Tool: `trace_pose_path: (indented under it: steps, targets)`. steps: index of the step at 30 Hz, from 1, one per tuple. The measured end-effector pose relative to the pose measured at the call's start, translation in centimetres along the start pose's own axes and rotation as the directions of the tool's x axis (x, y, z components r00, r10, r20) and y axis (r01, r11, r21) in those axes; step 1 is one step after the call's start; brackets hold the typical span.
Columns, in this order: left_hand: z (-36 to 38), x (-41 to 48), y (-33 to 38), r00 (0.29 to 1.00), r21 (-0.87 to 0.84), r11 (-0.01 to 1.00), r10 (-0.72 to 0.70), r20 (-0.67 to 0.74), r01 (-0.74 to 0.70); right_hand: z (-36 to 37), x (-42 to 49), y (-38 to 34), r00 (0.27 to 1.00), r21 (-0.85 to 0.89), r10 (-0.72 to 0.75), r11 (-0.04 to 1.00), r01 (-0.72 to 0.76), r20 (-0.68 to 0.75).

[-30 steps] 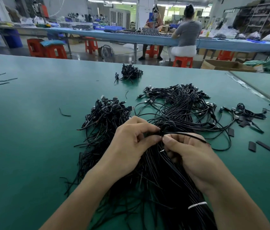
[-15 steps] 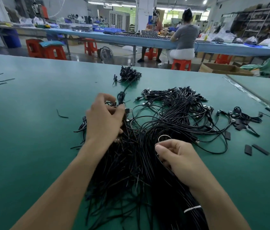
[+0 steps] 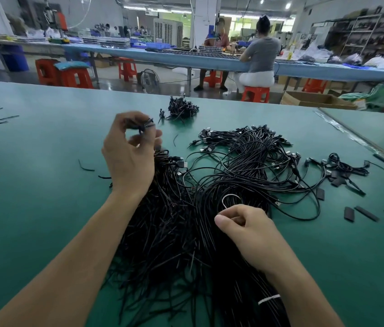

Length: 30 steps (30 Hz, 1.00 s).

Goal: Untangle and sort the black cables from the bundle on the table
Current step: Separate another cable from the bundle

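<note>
Presently the left hand [image 3: 128, 159] hovers above the green desk [image 3: 32, 185], its fingers [image 3: 124, 118] curled, thumb and forefinger pinching a short black twisted piece [image 3: 145, 125], a tie or a cable end, too small to tell which. The right hand [image 3: 250, 234] rests low on the thick bundle of thin black cables [image 3: 174, 232]. Its fingers [image 3: 245, 212] are curled in and pinch, with the thumb, a thin pale wire loop [image 3: 227, 198] that arches up just beyond the knuckles. The bundle lies directly in front of the person, its long axis running from the near edge away from them, and it is bound near the right wrist by a narrow white band [image 3: 268, 299]. Its far end fans out to the right into a loose tangle of black cables with metal plugs [image 3: 252, 156]. Just beyond the left hand's fingers and slightly to the right, apart from the bundle, sits a small dark heap of short black pieces [image 3: 182, 109]. The next move likely turns on that relation: if the pinched piece belongs with that heap, the left hand is much the nearer one and need only reach forward and a little right, while the right hand pins the bundle. The risk, as I judge it, is loose strands under the left palm lifting along.
</note>
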<state>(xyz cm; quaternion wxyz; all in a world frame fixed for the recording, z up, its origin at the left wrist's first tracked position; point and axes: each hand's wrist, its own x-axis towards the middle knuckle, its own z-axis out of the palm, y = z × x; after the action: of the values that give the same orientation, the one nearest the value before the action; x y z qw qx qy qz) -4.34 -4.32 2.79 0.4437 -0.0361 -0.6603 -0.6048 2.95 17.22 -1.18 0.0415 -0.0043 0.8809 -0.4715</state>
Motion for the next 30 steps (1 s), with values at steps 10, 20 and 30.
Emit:
trace_pose_path:
  steps: [10, 20, 30]
  targets:
    - [-1.8, -0.4, -2.9, 0.893, 0.794, 0.572, -0.223, 0.391, -0.204, 0.4, -0.5, 0.5, 0.994, -0.502, -0.021, 0.864, -0.035, -0.105]
    - [-0.8, 0.8, -2.0, 0.681, 0.693, 0.711, -0.448, 0.579, -0.122, 2.9, -0.8, -0.3, 0.976, -0.504, -0.206, 0.852, 0.143, -0.071]
    - [-1.2, -0.9, -1.7, 0.855, 0.718, 0.638, -0.174, 0.488, -0.28, 5.1, -1.2, -0.4, 0.985, -0.642, -0.173, 0.758, 0.116, -0.026]
